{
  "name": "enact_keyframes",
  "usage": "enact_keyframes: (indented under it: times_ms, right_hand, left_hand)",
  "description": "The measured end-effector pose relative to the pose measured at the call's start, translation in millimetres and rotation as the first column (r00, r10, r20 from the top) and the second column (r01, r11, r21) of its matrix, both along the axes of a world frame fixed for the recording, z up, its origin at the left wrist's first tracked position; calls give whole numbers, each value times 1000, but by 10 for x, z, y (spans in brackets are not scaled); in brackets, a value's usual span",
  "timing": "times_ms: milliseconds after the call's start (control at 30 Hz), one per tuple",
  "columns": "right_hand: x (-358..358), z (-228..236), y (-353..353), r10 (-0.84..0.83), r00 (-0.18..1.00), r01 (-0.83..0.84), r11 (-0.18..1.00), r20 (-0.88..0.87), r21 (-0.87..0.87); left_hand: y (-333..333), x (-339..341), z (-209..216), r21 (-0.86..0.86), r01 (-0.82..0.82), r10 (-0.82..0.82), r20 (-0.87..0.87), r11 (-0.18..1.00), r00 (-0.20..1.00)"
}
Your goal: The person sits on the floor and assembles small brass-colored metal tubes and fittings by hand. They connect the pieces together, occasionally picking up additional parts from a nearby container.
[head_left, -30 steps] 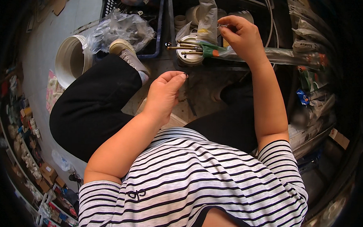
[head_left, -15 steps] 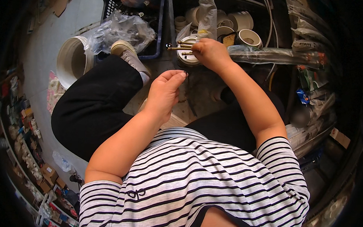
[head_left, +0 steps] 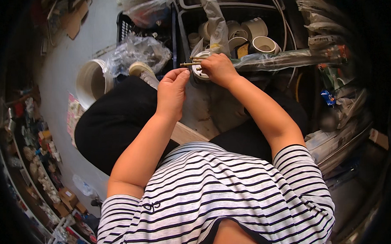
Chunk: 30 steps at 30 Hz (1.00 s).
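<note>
My right hand (head_left: 219, 70) is closed around several thin brass rods (head_left: 189, 64), whose narrow ends point left past the fingers. Just left of it, my left hand (head_left: 172, 92) is pinched, thumb against forefinger. A small black piece shows at those fingertips, close to the end of one rod; its kind is too small to make out. Beneath the rods is a round white plastic container (head_left: 201, 75), partly hidden by my right hand.
A black crate (head_left: 233, 12) holds white pipe fittings (head_left: 265, 45). Long plastic-wrapped pipes (head_left: 275, 60) lie across its near side. A blue-rimmed basket with clear plastic bags (head_left: 142, 53) and a white bucket (head_left: 91, 82) stand left. Cluttered shelves (head_left: 35, 159) line the far left.
My left hand has moved up and left, bringing the small black piece to the rod ends. My right hand has shifted slightly left and down, still holding the rods. The view has shifted slightly.
</note>
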State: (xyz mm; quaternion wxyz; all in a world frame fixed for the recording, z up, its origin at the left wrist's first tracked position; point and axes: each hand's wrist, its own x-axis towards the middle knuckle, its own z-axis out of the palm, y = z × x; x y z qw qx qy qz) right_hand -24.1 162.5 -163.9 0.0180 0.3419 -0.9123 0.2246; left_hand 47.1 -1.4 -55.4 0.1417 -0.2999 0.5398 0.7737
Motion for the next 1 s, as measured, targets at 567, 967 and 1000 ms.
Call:
enact_keyframes:
  times_ms: [567, 967, 1000]
  right_hand:
    - [58, 1386, 333, 120, 956, 115, 687, 268, -717]
    - [151, 1561, 415, 100, 934, 189, 675, 342, -713]
    - [155, 1555, 421, 101, 938, 179, 680, 333, -711]
  left_hand:
    - [323, -383, 641, -99, 92, -126, -426, 991, 896]
    - [354, -214, 688, -506, 65, -377, -545, 860, 749]
    - [360, -202, 688, -517, 59, -384, -550, 854, 742]
